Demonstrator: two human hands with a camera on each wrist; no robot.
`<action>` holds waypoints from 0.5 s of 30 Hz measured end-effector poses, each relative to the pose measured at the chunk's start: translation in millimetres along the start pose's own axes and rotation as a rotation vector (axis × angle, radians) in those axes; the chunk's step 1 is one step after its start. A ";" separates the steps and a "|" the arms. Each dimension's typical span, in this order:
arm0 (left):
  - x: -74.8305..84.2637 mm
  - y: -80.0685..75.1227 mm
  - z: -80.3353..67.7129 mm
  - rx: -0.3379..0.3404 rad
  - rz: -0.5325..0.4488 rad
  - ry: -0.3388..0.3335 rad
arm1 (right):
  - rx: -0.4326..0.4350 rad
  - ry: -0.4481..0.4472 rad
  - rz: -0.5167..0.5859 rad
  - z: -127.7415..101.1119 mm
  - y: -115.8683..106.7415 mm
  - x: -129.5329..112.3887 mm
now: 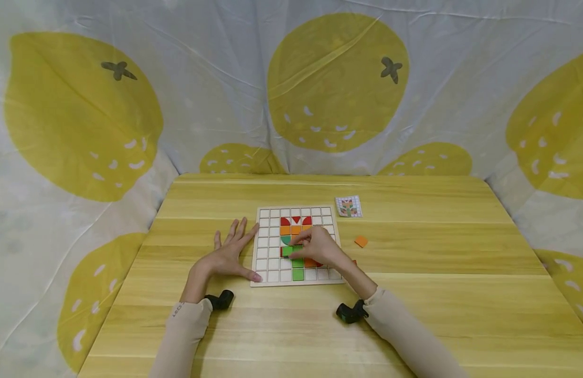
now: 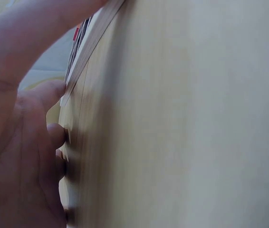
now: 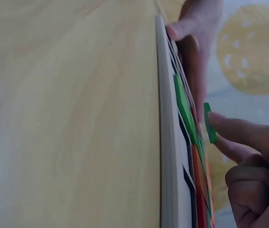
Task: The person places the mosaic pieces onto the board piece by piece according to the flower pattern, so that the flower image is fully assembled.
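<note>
Setting: an improvised recording corner, probably in a home or small studio; room type cannot be confirmed. Evidence: a light wooden counter point(image 1: 414, 294) with a plank-grain top serves as the landmark. Behind the counter and along both its sides hangs a creased white fabric backdrop point(image 1: 215, 79) printed with large yellow lemons, which hides whatever walls or furniture lie beyond. On the counter sits a white gridded puzzle board point(image 1: 267, 247) holding red, orange and green tiles; just behind the board's far right corner lies a small pattern card point(image 1: 348, 206). A loose orange tile point(image 1: 361, 241) lies to the board's right. Small black wrist-worn cameras point(image 1: 350, 312) show near the counter's front edge.
</note>
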State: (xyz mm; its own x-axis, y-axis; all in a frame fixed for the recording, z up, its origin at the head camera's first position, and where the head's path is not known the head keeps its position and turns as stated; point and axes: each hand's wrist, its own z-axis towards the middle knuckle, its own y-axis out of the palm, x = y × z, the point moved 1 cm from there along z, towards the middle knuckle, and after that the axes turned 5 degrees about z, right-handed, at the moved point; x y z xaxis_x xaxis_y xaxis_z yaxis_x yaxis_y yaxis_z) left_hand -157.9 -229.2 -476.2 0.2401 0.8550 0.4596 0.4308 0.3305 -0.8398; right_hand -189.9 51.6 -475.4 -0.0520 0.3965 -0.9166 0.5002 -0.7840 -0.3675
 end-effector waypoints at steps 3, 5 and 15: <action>1.0 -0.4 -0.4 -0.002 -0.001 0.000 | 0.013 -0.022 -0.025 6.4 13.4 -4.7; 1.1 -0.4 -0.6 -0.002 -0.001 0.000 | 0.032 -0.033 -0.045 9.9 19.9 -7.1; -0.1 -0.3 -0.3 0.004 0.003 0.001 | 0.053 -0.072 -0.053 14.9 30.0 -11.4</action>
State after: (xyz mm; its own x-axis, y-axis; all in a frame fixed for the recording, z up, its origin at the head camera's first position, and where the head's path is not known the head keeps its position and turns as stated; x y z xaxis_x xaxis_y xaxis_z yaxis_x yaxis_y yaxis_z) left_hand -157.8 -229.5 -475.9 0.2425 0.8555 0.4574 0.4263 0.3296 -0.8424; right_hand -187.2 16.5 -478.3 -0.1398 0.4042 -0.9039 0.4490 -0.7877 -0.4217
